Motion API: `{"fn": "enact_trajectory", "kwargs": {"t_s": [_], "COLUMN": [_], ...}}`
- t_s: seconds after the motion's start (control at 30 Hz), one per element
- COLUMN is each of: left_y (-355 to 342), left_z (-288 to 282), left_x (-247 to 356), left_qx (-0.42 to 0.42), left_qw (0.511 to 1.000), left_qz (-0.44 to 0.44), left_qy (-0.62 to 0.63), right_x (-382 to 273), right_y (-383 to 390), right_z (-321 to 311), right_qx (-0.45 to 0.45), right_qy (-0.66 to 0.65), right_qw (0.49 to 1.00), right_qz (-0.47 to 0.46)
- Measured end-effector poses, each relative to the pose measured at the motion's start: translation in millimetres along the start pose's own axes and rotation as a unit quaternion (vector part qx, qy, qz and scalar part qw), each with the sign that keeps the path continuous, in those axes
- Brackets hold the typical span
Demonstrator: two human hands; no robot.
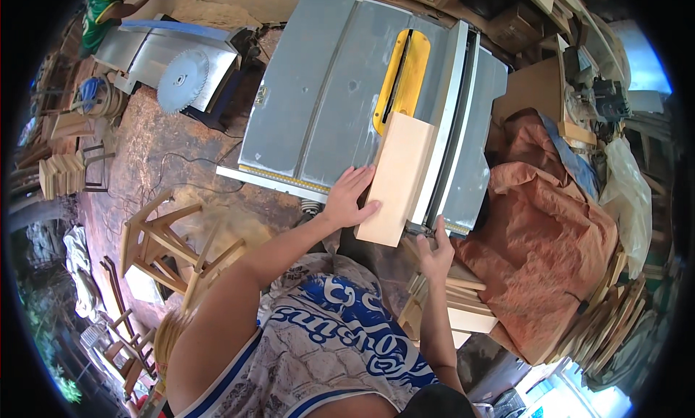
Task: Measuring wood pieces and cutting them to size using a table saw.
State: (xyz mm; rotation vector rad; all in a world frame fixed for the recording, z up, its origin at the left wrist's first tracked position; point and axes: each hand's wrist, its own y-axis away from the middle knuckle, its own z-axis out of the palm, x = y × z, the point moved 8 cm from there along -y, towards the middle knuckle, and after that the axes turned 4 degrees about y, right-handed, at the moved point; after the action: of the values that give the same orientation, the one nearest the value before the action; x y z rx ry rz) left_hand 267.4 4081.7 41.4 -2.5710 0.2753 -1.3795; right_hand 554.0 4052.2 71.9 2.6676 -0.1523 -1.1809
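Observation:
A pale wooden board [395, 179] lies lengthwise on the grey table saw [326, 92], against the long fence [449, 88], its far end over the yellow blade insert [405, 70]. My left hand [351, 199] is open at the board's near left side, fingers stretched on the saw's front edge and thumb touching the board. Below the fence's front end, my right hand [434, 251] has its index finger raised to the clamp area and is loosely open; whether it grips anything is unclear.
A loose saw blade [182, 81] rests on a metal machine at left, near a person in green [101, 16]. Wooden chair frames [166, 237] stand lower left. An orange-brown tarp [536, 251], stacked planks [604, 324] and cardboard [528, 92] lie at right. A cord crosses the floor.

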Motion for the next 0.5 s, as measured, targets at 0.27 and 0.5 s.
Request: {"fn": "enact_trajectory", "kwargs": {"t_s": [0.27, 0.5], "left_y": [0.6, 3.4], "left_z": [-13.0, -19.8], "left_x": [-4.1, -7.1], "left_qx": [0.014, 0.022], "left_qw": [1.000, 1.000], "left_qz": [0.016, 0.007], "left_qy": [-0.001, 0.012], "right_x": [-5.5, -14.6], "right_y": [4.1, 10.8], "right_z": [13.5, 23.1], "right_qx": [0.035, 0.003], "right_qy": [-0.050, -0.115], "right_qw": [0.998, 0.989], "right_qz": [-0.006, 0.098]}}
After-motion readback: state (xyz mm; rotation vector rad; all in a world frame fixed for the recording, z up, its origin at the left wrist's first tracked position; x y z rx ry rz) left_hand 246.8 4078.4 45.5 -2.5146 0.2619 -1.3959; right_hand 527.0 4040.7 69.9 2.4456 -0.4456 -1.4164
